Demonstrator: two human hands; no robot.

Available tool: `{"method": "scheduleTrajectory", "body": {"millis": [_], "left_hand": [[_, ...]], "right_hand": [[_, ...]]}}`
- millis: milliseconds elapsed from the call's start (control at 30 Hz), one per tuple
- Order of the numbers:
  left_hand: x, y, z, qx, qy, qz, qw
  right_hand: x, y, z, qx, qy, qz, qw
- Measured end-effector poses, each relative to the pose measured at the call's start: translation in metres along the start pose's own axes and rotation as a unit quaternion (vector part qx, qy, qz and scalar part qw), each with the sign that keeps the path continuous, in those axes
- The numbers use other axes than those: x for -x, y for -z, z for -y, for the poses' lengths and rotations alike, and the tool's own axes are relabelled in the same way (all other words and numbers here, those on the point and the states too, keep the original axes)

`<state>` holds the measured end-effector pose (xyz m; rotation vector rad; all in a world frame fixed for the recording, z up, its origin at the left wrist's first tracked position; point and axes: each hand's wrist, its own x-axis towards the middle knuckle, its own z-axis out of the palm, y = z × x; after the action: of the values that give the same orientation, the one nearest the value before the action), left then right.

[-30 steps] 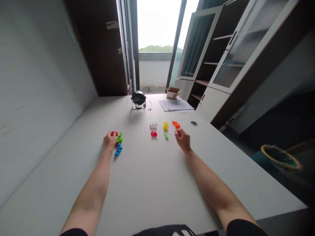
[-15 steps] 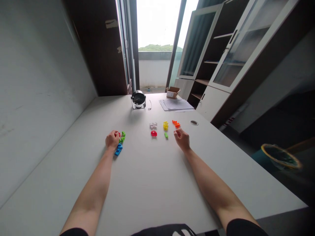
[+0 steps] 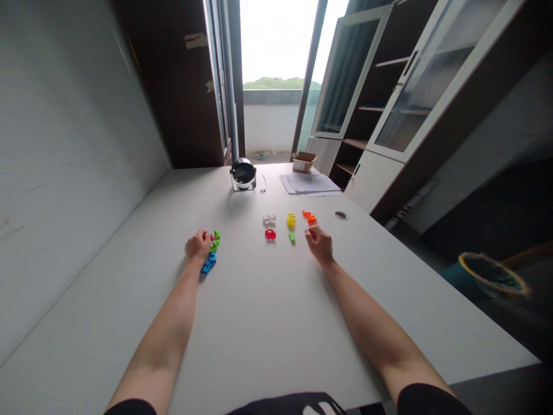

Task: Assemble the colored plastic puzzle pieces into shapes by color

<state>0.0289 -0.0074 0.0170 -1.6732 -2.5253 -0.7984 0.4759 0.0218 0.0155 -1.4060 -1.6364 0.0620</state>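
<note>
My left hand is closed at the left of the table, its fingertips pinching a small red plastic piece that is mostly hidden. Bright green plastic pieces lie against its fingers, and blue plastic pieces sit just in front of the wrist. On the right, my right hand rests with curled fingers, and whatever is inside them is hidden. Nearest to it are an orange piece and a small green piece. Further left are yellow, white and red oval-shaped pieces.
The white table runs along a wall at left. Toward its far end are a round black-and-silver device, a thin wire, papers and an open cardboard box. A cable hole is at right; a bin stands beyond the edge.
The blue and red pieces by my left hand have shifted slightly to the right, with the blue ones closer to the green. My right hand has hardly moved.
</note>
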Motion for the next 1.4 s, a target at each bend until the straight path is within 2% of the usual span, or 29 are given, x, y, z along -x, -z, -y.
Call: {"method": "scheduleTrajectory", "body": {"millis": [167,333,433,500,567,733,900,1067,1200,1333,1400], "left_hand": [[0.002,0.003,-0.003,0.016,0.007,0.008,1.0],[0.001,0.013,-0.006,0.07,0.019,-0.023,0.997],[0.005,0.022,-0.016,0.1,0.023,-0.045,0.994],[0.01,0.025,-0.029,0.115,-0.01,-0.045,0.992],[0.019,0.026,-0.044,0.128,-0.068,-0.01,0.989],[0.041,0.017,-0.075,0.119,-0.187,0.078,0.972],[0.052,0.012,-0.082,0.101,-0.231,0.097,0.963],[0.059,0.019,-0.091,0.155,-0.242,0.078,0.954],[0.073,0.014,-0.106,0.276,-0.231,0.108,0.927],[0.091,-0.006,-0.119,0.43,-0.132,0.185,0.874],[0.098,-0.014,-0.122,0.47,-0.12,0.224,0.845]], "right_hand": [[0.0,0.001,0.002,-0.006,0.0,0.001,1.0],[0.001,0.002,0.004,-0.004,-0.006,0.0,1.0],[0.001,0.003,0.006,-0.003,-0.007,0.001,1.0],[0.0,0.004,0.009,-0.002,-0.004,0.004,1.0],[-0.001,0.004,0.017,-0.01,0.0,0.007,1.0],[-0.001,0.008,0.058,-0.084,0.019,0.01,0.996],[0.013,0.006,0.098,-0.159,0.035,0.053,0.985],[0.035,-0.006,0.107,-0.178,0.041,0.105,0.978],[0.05,-0.019,0.106,-0.19,0.066,0.178,0.963],[0.058,-0.029,0.104,-0.182,0.091,0.211,0.956],[0.059,-0.033,0.102,-0.173,0.107,0.221,0.954]]}}
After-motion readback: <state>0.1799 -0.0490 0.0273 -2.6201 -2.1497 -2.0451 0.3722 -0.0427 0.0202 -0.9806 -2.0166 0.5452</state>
